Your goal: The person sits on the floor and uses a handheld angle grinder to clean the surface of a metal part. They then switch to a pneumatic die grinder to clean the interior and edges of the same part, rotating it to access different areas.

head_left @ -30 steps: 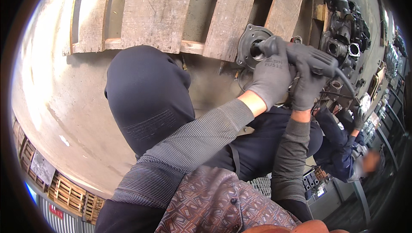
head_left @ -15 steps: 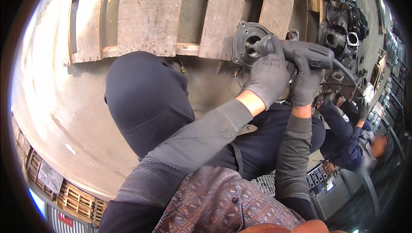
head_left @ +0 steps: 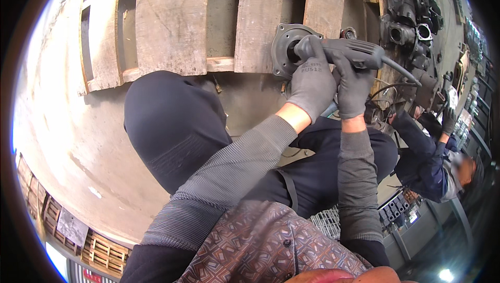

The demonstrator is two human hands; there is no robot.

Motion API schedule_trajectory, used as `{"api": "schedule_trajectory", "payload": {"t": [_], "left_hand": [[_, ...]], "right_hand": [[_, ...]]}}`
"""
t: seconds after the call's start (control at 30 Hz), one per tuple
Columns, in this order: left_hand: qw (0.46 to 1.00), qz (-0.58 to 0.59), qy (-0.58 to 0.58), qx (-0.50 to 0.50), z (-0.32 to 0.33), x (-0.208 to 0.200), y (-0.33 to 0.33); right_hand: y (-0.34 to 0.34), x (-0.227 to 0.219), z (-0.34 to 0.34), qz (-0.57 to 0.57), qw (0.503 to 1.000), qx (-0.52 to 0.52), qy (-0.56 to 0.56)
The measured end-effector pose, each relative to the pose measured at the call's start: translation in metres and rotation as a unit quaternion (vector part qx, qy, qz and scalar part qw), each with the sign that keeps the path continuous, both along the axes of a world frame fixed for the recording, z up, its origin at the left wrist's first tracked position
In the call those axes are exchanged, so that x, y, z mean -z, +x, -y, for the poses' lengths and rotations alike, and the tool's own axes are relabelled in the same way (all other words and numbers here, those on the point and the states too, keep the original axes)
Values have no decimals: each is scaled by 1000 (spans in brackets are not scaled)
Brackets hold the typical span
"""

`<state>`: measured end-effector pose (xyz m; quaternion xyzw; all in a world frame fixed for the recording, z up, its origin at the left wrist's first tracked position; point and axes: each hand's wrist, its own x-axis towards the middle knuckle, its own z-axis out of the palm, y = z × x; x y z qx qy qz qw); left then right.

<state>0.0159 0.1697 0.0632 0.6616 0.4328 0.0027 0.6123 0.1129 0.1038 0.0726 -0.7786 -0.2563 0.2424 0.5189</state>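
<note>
Head view: grey power tool point(head_left: 364, 51) at flanged metal part point(head_left: 282, 48)

Your gloved left hand point(head_left: 314, 82) clasps the tool's front; your right hand point(head_left: 355, 85) wraps around its body. The front end stands at the part's central bore, by the near edge of the wooden pallet point(head_left: 172, 22). Dark castings point(head_left: 403, 9) lie to your right.

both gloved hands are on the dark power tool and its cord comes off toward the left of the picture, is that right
Not quite: the cord comes off toward the right, as the head view shows. The rest holds: the gloved left hand and right hand are both on the dark power tool.
</note>
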Motion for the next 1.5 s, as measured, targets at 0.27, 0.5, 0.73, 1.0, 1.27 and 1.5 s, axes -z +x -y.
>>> {"api": "schedule_trajectory", "payload": {"t": [0.27, 0.5, 0.73, 1.0, 1.27, 1.5], "left_hand": [[999, -28, -16, 27, 4, -12, -1], [997, 61, -14, -36, 0, -10, -7], [997, 27, -46, -57, -3, 0, -12], [997, 9, -56, -48, 1, 7, -11], [993, 13, -100, -57, 0, 2, -18], [994, 31, -87, -65, -4, 5, -18]], "right_hand": [[9, -23, 0, -9, 998, -23, -57], [-2, -46, -25, 90, 989, -95, -66], [-16, -35, -27, 67, 990, -77, -99], [-8, -19, -24, 32, 990, -54, -126], [-15, -24, -27, 25, 992, -71, -102], [-14, -20, -22, 12, 991, -96, -90]]}}
